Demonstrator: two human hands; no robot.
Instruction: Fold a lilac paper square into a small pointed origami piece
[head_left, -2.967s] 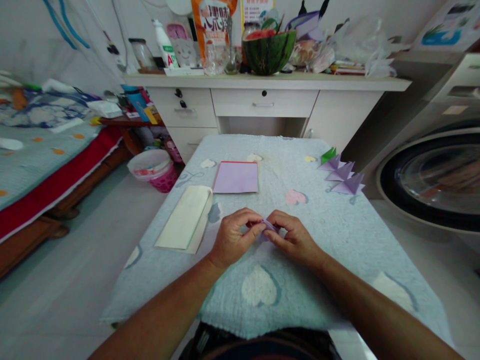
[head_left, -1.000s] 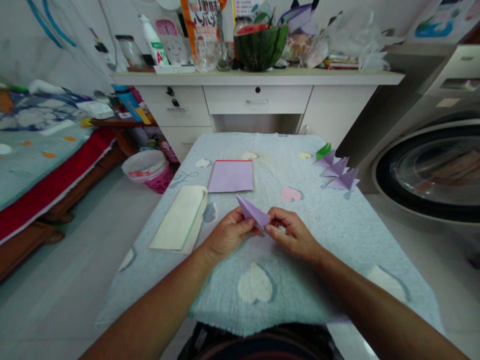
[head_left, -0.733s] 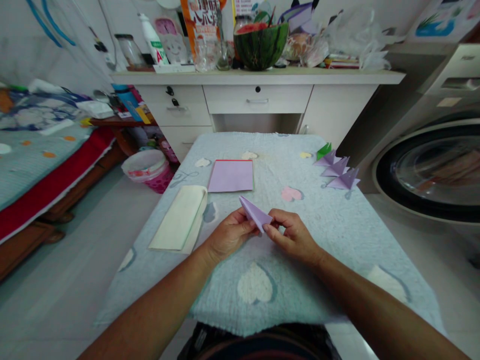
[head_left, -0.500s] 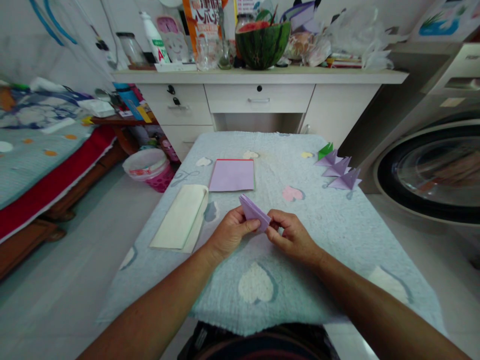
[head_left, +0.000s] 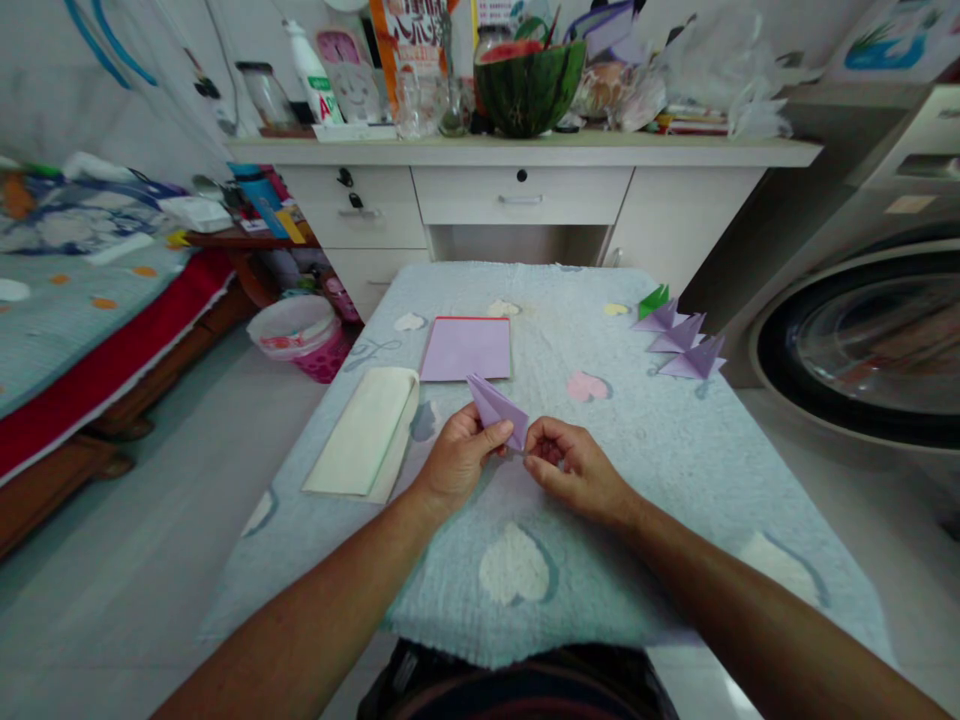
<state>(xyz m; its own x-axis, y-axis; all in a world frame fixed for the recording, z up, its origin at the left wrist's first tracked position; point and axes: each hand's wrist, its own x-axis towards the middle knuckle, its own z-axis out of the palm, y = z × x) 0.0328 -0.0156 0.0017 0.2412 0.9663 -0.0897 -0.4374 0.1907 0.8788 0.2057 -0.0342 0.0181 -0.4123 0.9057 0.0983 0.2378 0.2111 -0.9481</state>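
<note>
A folded lilac paper piece [head_left: 496, 405] stands tilted above the table, its point up and to the left. My left hand [head_left: 457, 462] pinches its lower left side. My right hand [head_left: 570, 468] pinches its lower right corner with fingers curled. Both hands hover over the pale blue cloth [head_left: 660, 470] in the table's middle. A flat stack of lilac paper squares [head_left: 466, 349] lies just beyond the hands. Three finished lilac folded pieces [head_left: 681, 340] and a green one [head_left: 653, 299] lie at the far right edge.
A cream folded cloth or paper [head_left: 366, 432] lies at the table's left edge. Behind the table stands a white desk [head_left: 525, 190] bearing a halved watermelon [head_left: 529, 88] and bottles. A washing machine [head_left: 862, 340] is at the right, a bed [head_left: 75, 300] and a pink bin [head_left: 300, 335] at the left.
The lilac piece, pressed low between my fingers three seconds ago, has been lifted and unfolded into a longer pointed shape. In the last second it shifted slightly left and up.
</note>
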